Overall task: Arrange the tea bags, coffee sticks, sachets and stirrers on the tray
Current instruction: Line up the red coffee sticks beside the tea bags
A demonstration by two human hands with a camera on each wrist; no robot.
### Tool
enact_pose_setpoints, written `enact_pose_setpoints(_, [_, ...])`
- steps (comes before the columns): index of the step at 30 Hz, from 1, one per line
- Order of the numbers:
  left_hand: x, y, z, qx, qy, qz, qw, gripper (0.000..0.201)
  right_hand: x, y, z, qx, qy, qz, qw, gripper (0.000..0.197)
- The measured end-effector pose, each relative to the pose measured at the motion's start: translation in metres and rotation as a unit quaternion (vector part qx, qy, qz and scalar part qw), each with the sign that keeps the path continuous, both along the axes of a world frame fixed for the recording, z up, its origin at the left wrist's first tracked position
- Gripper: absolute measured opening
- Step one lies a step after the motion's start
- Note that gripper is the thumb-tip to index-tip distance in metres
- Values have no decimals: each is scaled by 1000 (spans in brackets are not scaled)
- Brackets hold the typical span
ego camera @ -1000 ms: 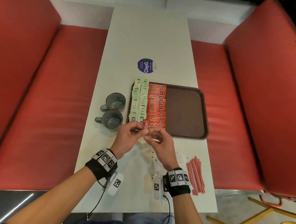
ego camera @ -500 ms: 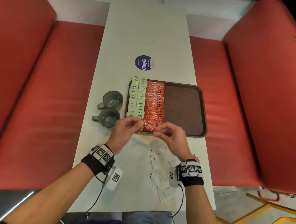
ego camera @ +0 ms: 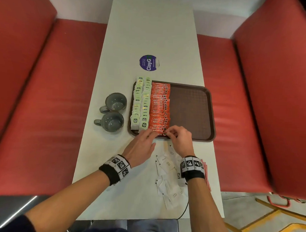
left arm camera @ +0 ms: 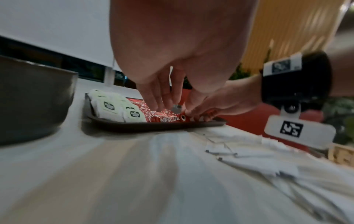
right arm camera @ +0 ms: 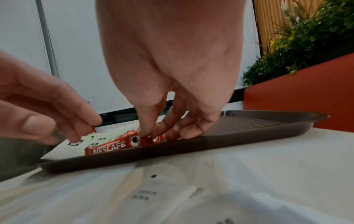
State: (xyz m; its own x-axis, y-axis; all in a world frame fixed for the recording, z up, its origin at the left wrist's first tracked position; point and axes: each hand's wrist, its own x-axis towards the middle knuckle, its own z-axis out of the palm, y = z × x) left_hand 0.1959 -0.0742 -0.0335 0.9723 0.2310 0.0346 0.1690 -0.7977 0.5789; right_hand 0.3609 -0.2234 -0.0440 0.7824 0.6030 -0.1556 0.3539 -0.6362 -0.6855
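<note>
White sugar sachets [ego camera: 165, 177] lie scattered on the table [ego camera: 151, 29] just below both wrists, with thin red stirrers [ego camera: 206, 171] bunched at the outer side of the right wrist (mostly hidden by the band). Ahead of them, the left hand [ego camera: 141, 146] reaches to the near rim of the brown tray [ego camera: 190, 108], fingers loosely extended and gripping nothing that can be seen. The right hand [ego camera: 180, 137], close beside it, has its fingertips [right arm camera: 145, 133] curled down, pinching the right end of the nearest coffee stick [right arm camera: 113, 146]. That stick is a shiny red packet with white lettering and a small dark cup mark, lying across the tray's near edge. Beyond the fingers, more red coffee sticks [ego camera: 160, 105] run away in an overlapping column. Left of them sit two columns of pale green tea bags [ego camera: 141, 105]. Further left of the left hand stand two grey cups [ego camera: 112, 112].
</note>
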Motion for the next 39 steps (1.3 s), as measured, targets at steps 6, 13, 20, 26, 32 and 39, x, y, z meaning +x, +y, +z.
enact_pose_setpoints(6, [7, -5, -18, 150, 3, -69, 986, 56, -3, 6, -11, -49, -46, -5, 998, 8])
enact_pose_setpoints(13, [9, -7, -21, 187, 40, -70, 979, 58, -4, 11, -6, -29, -36, -21, 999, 19])
enact_pose_setpoints(20, [3, -10, -28, 190, 78, -61, 977, 63, -9, 18, -5, 24, -57, -52, 997, 28])
enact_pose_setpoints(26, [0, -8, -30, 198, 69, -59, 976, 65, -6, 38, -9, -46, -100, 27, 994, 58])
enact_pose_setpoints(32, [-3, -7, -31, 204, 28, -58, 977, 70, -5, 49, -14, -130, -61, 99, 985, 68])
enact_pose_setpoints(39, [-3, -8, -35, 200, 52, -53, 977, 69, -8, 48, -16, -128, -52, 94, 986, 70])
